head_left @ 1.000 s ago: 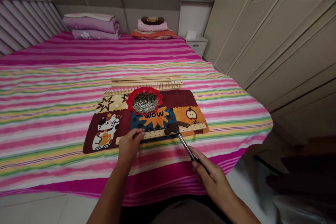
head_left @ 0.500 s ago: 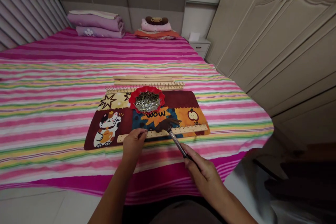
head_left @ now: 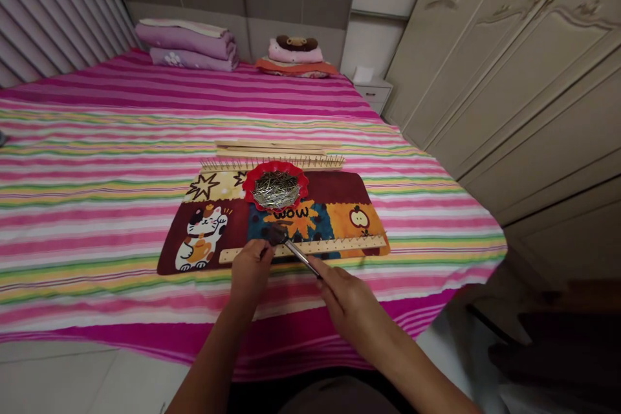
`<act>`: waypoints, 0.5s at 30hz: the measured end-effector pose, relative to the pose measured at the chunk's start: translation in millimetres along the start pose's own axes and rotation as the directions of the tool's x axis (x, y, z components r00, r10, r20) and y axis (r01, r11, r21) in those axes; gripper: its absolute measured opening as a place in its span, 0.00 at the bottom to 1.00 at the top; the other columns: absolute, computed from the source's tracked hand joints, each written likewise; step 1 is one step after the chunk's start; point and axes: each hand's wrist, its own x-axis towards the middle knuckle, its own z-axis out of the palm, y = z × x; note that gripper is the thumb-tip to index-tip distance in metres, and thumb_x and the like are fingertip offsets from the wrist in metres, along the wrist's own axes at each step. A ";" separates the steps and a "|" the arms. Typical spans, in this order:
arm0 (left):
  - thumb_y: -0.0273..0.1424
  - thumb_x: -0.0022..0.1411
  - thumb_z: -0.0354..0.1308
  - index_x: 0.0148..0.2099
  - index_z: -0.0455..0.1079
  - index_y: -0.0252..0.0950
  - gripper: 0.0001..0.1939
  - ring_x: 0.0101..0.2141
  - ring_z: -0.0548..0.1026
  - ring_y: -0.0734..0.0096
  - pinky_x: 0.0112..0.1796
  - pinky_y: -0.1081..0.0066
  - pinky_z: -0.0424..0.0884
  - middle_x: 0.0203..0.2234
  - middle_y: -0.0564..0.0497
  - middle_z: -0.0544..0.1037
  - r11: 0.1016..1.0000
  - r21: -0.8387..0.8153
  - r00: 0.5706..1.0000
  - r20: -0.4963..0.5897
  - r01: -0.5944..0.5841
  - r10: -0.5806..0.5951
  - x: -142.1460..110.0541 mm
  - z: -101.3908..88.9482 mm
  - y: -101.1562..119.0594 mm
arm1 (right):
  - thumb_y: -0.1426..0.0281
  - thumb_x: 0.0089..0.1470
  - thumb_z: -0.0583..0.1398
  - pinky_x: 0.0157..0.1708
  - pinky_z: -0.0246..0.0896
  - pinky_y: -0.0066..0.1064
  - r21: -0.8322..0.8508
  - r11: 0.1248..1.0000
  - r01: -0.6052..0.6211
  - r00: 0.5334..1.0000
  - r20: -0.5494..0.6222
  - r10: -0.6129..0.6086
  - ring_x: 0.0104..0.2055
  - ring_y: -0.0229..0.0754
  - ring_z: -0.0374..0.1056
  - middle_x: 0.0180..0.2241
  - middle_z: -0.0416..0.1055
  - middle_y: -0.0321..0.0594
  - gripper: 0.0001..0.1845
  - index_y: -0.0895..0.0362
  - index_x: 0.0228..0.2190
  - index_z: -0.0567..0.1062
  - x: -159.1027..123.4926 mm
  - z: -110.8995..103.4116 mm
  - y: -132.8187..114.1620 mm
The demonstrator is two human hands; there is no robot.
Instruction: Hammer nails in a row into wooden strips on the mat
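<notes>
A thin wooden strip [head_left: 334, 246] studded with small nails lies along the near edge of a colourful cartoon mat [head_left: 208, 239] on the striped bed. My left hand [head_left: 250, 270] pinches something small, too small to name, at the strip's left part. My right hand [head_left: 347, 301] grips the metal handle of a small hammer [head_left: 284, 240], whose dark head hangs just above my left fingertips. A red scalloped bowl [head_left: 275, 185] full of small nails sits behind on the mat.
More wooden strips [head_left: 276, 149], one of them with a row of nails, lie past the bowl. Folded purple bedding [head_left: 187, 45] and a plush toy on pillows [head_left: 294, 53] lie at the headboard. A wardrobe [head_left: 524, 77] stands on the right beside a white nightstand [head_left: 371, 90].
My right hand has swung the hammer leftward along the strip, from about its middle to right above my left fingers. The left hand has stayed put.
</notes>
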 end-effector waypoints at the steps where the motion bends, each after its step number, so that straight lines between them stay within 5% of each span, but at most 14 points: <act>1: 0.34 0.55 0.52 0.28 0.72 0.39 0.09 0.31 0.73 0.69 0.34 0.72 0.65 0.28 0.51 0.77 1.000 -0.015 1.000 -0.004 -0.003 0.002 -0.2 0.3 -0.1 | 0.75 0.59 0.49 0.36 0.70 0.40 0.022 1.000 0.005 1.000 -0.017 -0.005 0.35 0.47 0.72 0.37 0.74 0.47 0.27 0.53 0.60 0.58 -1.9 -0.8 0.3; 10: 0.32 0.52 0.52 0.39 0.74 0.39 0.13 0.32 0.75 0.69 0.35 0.71 0.69 0.32 0.51 0.79 0.992 -0.106 0.995 0.070 0.076 -0.068 14.9 -19.0 4.4 | 0.71 0.61 0.51 0.46 0.69 0.31 0.205 0.977 -0.052 0.988 -0.131 0.080 0.48 0.43 0.72 0.46 0.75 0.43 0.23 0.52 0.57 0.63 -41.0 -9.8 9.4; 15: 0.32 0.57 0.49 0.41 0.74 0.37 0.14 0.41 0.74 0.64 0.44 0.68 0.66 0.39 0.47 0.78 0.978 0.180 0.988 -0.092 -0.103 0.121 63.2 -28.1 20.3 | 0.69 0.60 0.53 0.50 0.66 0.31 0.251 0.958 -0.141 0.963 -0.189 0.192 0.50 0.43 0.71 0.50 0.73 0.40 0.22 0.52 0.56 0.66 -59.0 -8.5 26.5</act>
